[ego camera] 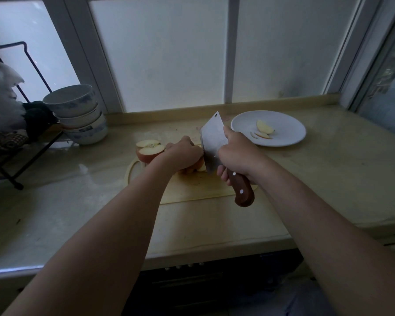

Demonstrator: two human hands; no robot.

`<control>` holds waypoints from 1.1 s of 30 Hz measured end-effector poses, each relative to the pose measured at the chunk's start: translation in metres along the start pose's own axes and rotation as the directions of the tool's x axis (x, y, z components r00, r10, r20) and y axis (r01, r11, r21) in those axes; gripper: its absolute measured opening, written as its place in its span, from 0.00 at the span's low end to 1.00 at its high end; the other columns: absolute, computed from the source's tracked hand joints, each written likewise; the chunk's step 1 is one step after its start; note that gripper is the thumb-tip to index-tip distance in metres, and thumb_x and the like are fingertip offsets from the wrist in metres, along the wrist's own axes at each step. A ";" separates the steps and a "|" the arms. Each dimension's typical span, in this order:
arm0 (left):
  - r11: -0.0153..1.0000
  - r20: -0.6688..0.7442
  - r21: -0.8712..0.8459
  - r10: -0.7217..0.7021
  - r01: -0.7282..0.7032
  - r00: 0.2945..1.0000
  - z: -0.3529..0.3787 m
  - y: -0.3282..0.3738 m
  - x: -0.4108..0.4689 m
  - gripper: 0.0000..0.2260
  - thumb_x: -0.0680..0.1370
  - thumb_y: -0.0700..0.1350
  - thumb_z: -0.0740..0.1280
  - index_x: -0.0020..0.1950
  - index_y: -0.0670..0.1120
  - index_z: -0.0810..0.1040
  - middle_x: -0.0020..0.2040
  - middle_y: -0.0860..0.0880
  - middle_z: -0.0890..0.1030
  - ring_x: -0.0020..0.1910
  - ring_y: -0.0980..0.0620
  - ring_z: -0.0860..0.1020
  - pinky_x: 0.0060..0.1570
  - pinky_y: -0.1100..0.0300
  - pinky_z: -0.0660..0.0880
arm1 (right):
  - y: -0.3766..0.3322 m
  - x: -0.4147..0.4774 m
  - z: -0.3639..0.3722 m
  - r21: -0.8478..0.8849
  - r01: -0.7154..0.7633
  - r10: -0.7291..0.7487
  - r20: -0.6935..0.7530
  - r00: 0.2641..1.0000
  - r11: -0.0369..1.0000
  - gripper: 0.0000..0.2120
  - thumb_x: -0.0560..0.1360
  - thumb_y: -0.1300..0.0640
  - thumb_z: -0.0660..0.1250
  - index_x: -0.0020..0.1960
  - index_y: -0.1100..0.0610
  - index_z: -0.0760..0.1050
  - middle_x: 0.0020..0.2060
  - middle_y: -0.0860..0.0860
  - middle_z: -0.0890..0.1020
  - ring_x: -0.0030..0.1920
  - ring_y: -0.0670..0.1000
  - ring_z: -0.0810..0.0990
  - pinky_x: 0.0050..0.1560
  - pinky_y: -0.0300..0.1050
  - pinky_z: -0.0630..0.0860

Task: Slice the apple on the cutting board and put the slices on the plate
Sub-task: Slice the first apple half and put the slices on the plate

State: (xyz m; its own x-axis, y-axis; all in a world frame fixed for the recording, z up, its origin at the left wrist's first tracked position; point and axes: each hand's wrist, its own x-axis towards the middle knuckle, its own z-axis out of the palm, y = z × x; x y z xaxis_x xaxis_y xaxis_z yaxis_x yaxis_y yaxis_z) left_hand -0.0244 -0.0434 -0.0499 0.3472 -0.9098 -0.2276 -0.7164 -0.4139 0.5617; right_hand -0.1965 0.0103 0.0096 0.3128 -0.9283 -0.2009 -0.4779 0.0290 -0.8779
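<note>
The left hand (183,153) clamps an apple piece (197,167) on the board (192,190). The right hand (236,153) grips the cleaver (211,140), blade just beside the left hand. If the piece rolls, the blade could cut that hand.

dim, backlit by the frosted window (162,51); wide-angle bending at edges, slightly soft.

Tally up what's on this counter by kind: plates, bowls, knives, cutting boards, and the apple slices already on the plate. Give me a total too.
Plate: 1
Bowls: 3, in one stack
Knife: 1
Cutting board: 1
Apple slices on the plate: 3
Total: 9
</note>
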 end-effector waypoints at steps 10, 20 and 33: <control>1.000 -0.003 0.015 0.007 -0.007 1.000 0.000 0.003 -0.004 0.21 0.81 0.56 0.61 0.72 0.50 0.66 0.69 0.39 0.67 0.53 0.44 0.73 0.55 0.48 0.77 | -0.002 -0.001 0.002 -0.039 -0.010 0.010 -0.002 1.000 0.999 0.42 0.79 0.67 0.54 0.85 0.43 0.42 0.38 0.63 0.84 0.31 0.54 0.82 0.31 0.46 0.79; 1.000 0.016 0.002 -0.010 0.010 1.000 -0.002 0.005 -0.003 0.21 0.80 0.57 0.62 0.71 0.50 0.67 0.64 0.40 0.69 0.52 0.44 0.74 0.59 0.44 0.78 | -0.007 0.002 0.003 -0.079 0.002 -0.002 -0.001 1.000 0.997 0.41 0.79 0.67 0.54 0.85 0.46 0.40 0.38 0.64 0.85 0.32 0.55 0.83 0.31 0.46 0.80; 1.000 0.038 -0.014 -0.005 0.006 0.999 -0.002 0.004 -0.001 0.23 0.73 0.58 0.60 0.66 0.52 0.68 0.64 0.39 0.72 0.52 0.41 0.76 0.56 0.43 0.79 | -0.006 0.000 0.004 -0.067 -0.031 0.031 0.007 0.999 0.997 0.41 0.78 0.66 0.54 0.85 0.44 0.40 0.35 0.63 0.84 0.28 0.53 0.81 0.31 0.46 0.78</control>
State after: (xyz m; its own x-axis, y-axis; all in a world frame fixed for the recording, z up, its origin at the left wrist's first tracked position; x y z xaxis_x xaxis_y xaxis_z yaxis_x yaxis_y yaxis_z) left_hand -0.0264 -0.0439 -0.0457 0.3276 -0.9082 -0.2606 -0.7060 -0.4186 0.5712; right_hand -0.1903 0.0110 0.0134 0.3036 -0.9242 -0.2316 -0.5412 0.0328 -0.8403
